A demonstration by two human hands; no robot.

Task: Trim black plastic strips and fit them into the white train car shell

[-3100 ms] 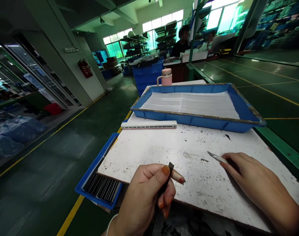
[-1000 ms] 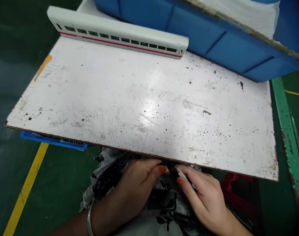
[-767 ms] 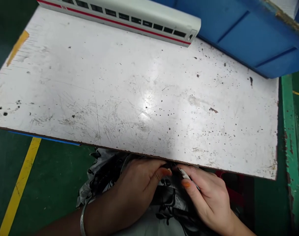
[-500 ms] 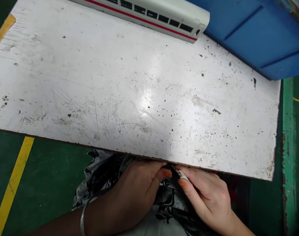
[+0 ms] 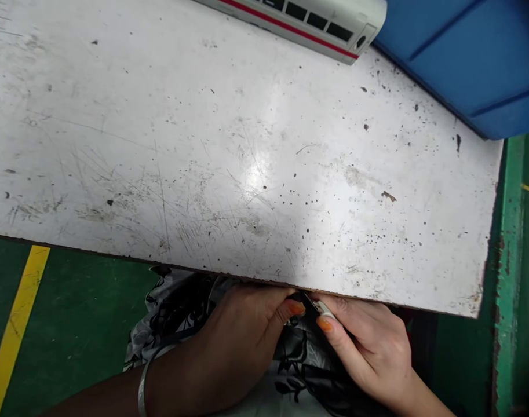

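Observation:
My left hand (image 5: 242,330) and my right hand (image 5: 364,353) meet just below the front edge of a scuffed, ink-speckled white board (image 5: 203,145), above my patterned cloth lap (image 5: 177,318). The left fingers pinch a small dark strip (image 5: 308,302), mostly hidden by the fingertips. My right hand holds a small scalpel, with its silver blade (image 5: 321,310) showing at the fingertips and its handle hidden. Blade and strip are touching or nearly so; I cannot tell which.
A white model train car shell (image 5: 299,23) with a red stripe lies at the board's far edge, against a blue plastic tray (image 5: 455,63). A green bench rail (image 5: 505,260) runs along the right, and a yellow line (image 5: 16,313) marks the floor at the left.
My hands have gone from apart on the board to together below its front edge. The view has tilted down, and the train shell has slid up and right in the picture.

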